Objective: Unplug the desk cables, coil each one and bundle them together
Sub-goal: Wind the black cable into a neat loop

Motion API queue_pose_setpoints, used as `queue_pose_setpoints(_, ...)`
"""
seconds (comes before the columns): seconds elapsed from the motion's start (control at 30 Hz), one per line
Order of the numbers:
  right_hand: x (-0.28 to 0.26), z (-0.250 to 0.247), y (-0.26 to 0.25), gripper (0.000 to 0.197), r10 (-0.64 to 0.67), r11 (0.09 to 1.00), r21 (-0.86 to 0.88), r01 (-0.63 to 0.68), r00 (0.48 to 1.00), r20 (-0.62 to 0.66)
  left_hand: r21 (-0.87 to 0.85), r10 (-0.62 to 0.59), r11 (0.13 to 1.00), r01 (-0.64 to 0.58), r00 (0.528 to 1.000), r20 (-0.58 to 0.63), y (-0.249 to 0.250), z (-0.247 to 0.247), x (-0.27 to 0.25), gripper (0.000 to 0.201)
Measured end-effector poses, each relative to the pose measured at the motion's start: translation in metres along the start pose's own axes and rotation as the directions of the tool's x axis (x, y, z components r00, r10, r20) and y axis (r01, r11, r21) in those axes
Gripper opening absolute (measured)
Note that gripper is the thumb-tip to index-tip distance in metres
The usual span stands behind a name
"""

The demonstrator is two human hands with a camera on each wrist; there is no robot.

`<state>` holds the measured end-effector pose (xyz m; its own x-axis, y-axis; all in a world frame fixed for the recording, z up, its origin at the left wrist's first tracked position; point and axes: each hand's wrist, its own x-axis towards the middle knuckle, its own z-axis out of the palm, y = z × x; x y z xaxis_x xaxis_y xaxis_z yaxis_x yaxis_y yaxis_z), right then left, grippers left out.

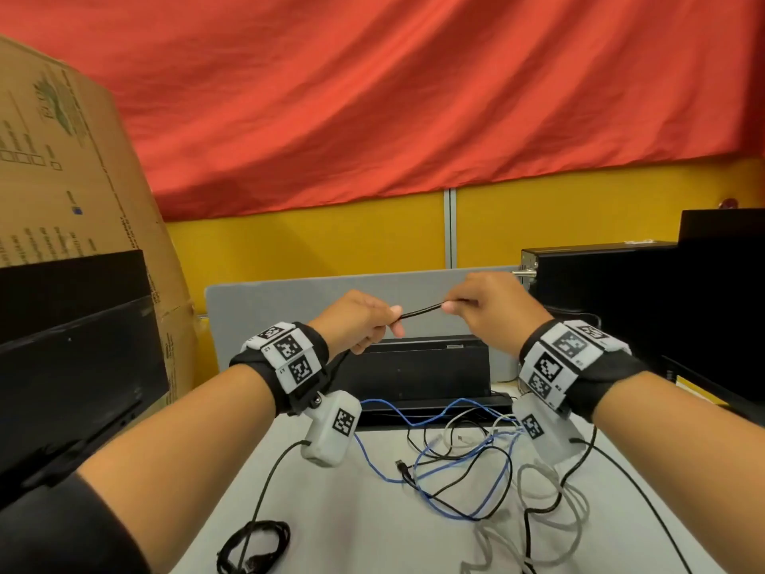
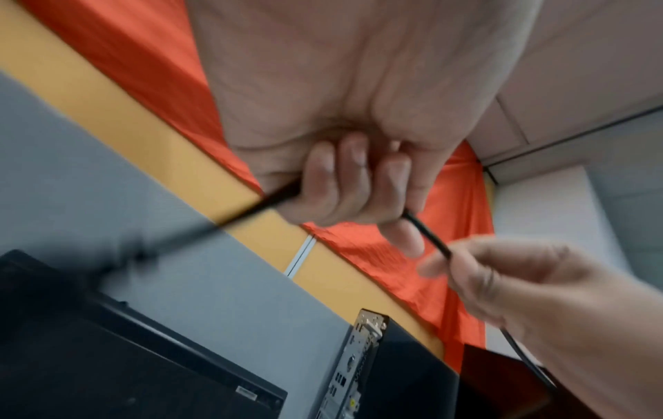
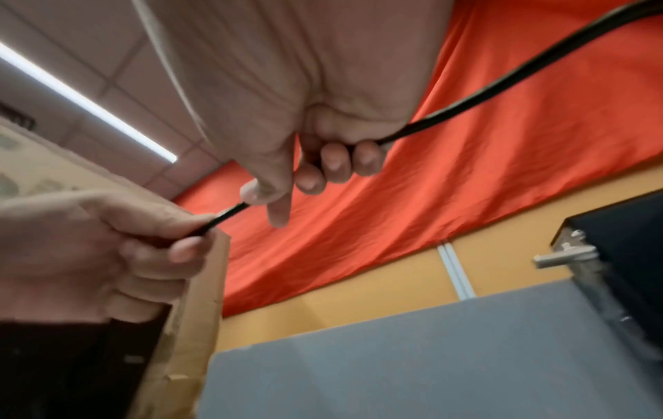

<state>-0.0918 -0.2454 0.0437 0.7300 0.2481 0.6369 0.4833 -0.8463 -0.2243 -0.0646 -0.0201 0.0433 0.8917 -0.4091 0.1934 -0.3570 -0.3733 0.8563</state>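
Observation:
Both hands are raised above the desk and hold one thin black cable (image 1: 422, 309) stretched between them. My left hand (image 1: 364, 321) grips it in curled fingers (image 2: 340, 181), and the cable runs out below the fist. My right hand (image 1: 484, 300) pinches it between thumb and fingers (image 3: 272, 184), the rest trailing back past the palm (image 3: 502, 93). On the desk below lies a loose tangle of blue (image 1: 385, 466), black and grey cables (image 1: 550, 499). A coiled black cable (image 1: 254, 546) lies at the near left.
A black flat device (image 1: 418, 374) stands at the back of the white desk (image 1: 352, 528), in front of a grey divider (image 1: 289, 300). Black computer cases (image 1: 621, 300) flank the right, dark monitors (image 1: 70, 366) and a cardboard box (image 1: 62, 167) the left. Red cloth hangs behind.

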Motion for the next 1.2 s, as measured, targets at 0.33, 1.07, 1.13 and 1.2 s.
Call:
queue_pose_setpoints(0.33, -0.012, -0.014, 0.02, 0.013, -0.247, 0.946, -0.259, 0.195, 0.951, -0.185, 0.136, -0.192, 0.975, 0.177, 0.975, 0.112, 0.006, 0.005, -0.008, 0.033)
queue_pose_setpoints(1.07, -0.011, -0.013, 0.041, 0.033, 0.043, 0.924, -0.369, -0.099, 0.987, -0.157, 0.679, 0.339, 0.624, -0.386, 0.917, 0.209, 0.003, 0.018, -0.037, 0.035)
queue_pose_setpoints(1.13, -0.008, -0.01, 0.042, 0.031, 0.049, 0.929, -0.354, -0.105, 0.985, -0.164, 0.655, 0.306, 0.636, -0.407, 0.913, 0.27, 0.006, 0.029, -0.04, 0.037)
queue_pose_setpoints(1.2, -0.006, -0.005, 0.043, 0.025, 0.061, 0.936, -0.334, -0.107, 0.987, -0.146, 0.662, 0.263, 0.63, -0.406, 0.914, 0.31, 0.006, 0.037, -0.042, 0.038)
